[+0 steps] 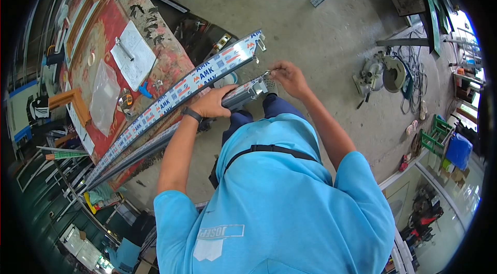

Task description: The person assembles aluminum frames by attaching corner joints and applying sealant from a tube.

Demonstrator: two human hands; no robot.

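Note:
My left hand (211, 102), with a dark band on its wrist, is wrapped round a long grey metal profile (243, 95) near its cut end. At that end my right hand (291, 78) has thumb and fingertips pinched together; whatever small piece they hold is too small to make out. Alongside lies a second long profile (178, 87), covered in white protective film printed "AMK" in blue and orange. Both profiles stretch back to the lower left along the red worktable (168, 49).
On the worktable lie a paper sheet (133, 59), a clear plastic bag (105, 95), a tape measure (126, 99), a blue-handled tool (145, 89) and brown frame corners (72, 104). A circular-blade power saw (380, 75) and coiled cable (414, 75) are on the concrete floor to the right.

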